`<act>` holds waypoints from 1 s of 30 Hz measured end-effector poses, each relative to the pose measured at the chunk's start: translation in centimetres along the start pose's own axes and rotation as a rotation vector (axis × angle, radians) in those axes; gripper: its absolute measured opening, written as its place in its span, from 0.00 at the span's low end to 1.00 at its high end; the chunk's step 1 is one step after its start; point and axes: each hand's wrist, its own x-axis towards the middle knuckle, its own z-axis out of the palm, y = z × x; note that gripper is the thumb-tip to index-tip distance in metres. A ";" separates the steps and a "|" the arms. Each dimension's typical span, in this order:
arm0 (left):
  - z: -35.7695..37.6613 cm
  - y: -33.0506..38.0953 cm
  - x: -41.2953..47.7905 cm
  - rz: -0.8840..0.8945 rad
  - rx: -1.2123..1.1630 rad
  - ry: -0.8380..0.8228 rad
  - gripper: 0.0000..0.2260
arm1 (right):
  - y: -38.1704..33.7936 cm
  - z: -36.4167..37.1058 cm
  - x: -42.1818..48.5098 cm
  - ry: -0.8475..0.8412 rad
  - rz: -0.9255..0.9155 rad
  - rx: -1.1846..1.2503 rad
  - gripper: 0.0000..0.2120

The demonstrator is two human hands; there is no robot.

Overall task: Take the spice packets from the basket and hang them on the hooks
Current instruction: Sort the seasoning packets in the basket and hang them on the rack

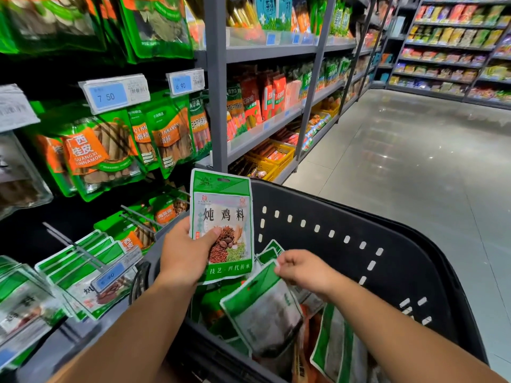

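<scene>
My left hand (184, 251) holds a green and white spice packet (225, 214) upright above the near left rim of the black basket (387, 261). My right hand (302, 268) pinches the top corner of a second green and white packet (262, 310), tilted and lifted a little over the basket. More packets (336, 349) lie in the basket below. Bare metal hooks (138, 215) stick out of the dark panel at the left, above hanging packets of the same kind (91, 268).
Green cinnamon packets (102, 153) hang under price tags (114, 94) at the upper left. Grey shelving (218, 87) with snack bags runs along the aisle. Yellow crates (272, 157) sit on the lowest shelf. A grey tiled floor (414, 161) opens to the right.
</scene>
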 end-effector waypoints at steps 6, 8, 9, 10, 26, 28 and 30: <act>-0.1 0.5 -0.5 0.064 0.009 0.084 0.11 | -2.9 -3.1 -0.5 0.231 0.020 0.351 0.07; -0.1 0.7 -0.6 0.072 0.017 0.098 0.10 | -3.3 -3.6 -0.6 0.296 0.006 0.462 0.07; -0.1 0.7 -0.7 0.074 0.023 0.098 0.10 | -3.6 -3.8 -0.7 0.326 -0.007 0.523 0.07; 0.0 0.8 -0.7 0.073 0.029 0.096 0.09 | -3.9 -4.0 -0.9 0.352 -0.020 0.578 0.07; 1.8 1.9 -2.5 0.035 -0.010 -0.437 0.12 | -7.4 -0.8 -2.5 0.234 -0.170 0.855 0.07; 1.8 2.0 -2.7 0.038 0.002 -0.473 0.13 | -7.6 -0.1 -2.7 0.217 -0.181 0.740 0.07; 1.7 2.0 -2.6 0.030 -0.011 -0.477 0.13 | -7.8 0.2 -3.0 0.204 -0.196 0.677 0.10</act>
